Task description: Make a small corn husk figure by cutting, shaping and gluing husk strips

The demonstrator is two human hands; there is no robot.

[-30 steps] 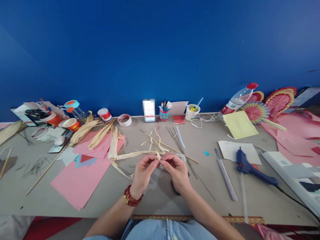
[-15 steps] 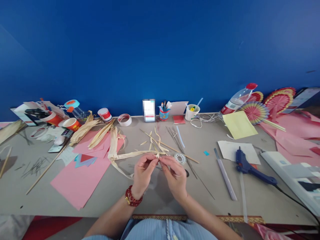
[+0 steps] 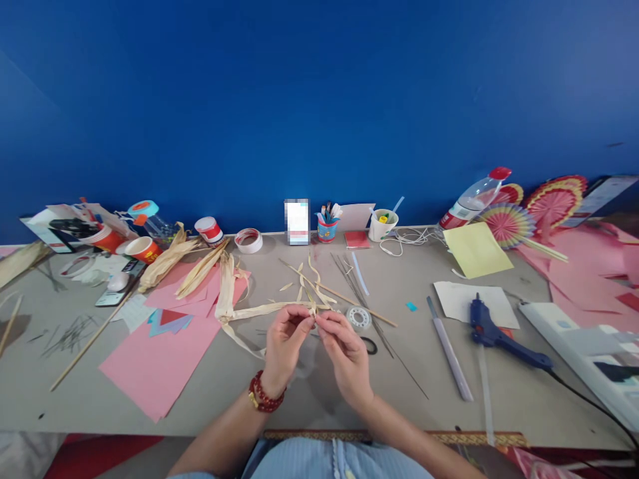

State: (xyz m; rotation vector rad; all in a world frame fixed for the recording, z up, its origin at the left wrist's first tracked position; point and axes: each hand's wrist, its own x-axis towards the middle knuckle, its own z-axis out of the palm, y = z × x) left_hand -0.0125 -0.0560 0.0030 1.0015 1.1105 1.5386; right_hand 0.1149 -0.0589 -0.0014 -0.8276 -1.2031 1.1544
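Near the middle of the table, my left hand (image 3: 288,342), with red beads on its wrist, pinches a small pale piece of husk (image 3: 313,310). My right hand (image 3: 345,349) grips the same piece from the other side, the fingertips of both hands almost touching. The lower part of the piece is hidden by the fingers. Long husk strips (image 3: 259,309) lie just beyond and left of my left hand. A white tape roll (image 3: 359,318) sits right of my right fingers, with a black scissors handle (image 3: 369,345) partly showing beside that hand.
Pink paper (image 3: 158,366) and dried husks (image 3: 170,263) lie on the left. Thin wires and a wooden stick (image 3: 369,310) cross beyond my hands. On the right are a blue glue gun (image 3: 504,336), a glue stick (image 3: 453,359) and a tilted bottle (image 3: 472,201). Cups stand along the wall.
My right hand has shifted slightly left, and more of the black scissors handle shows beside it. Both hands still hold the small husk piece.
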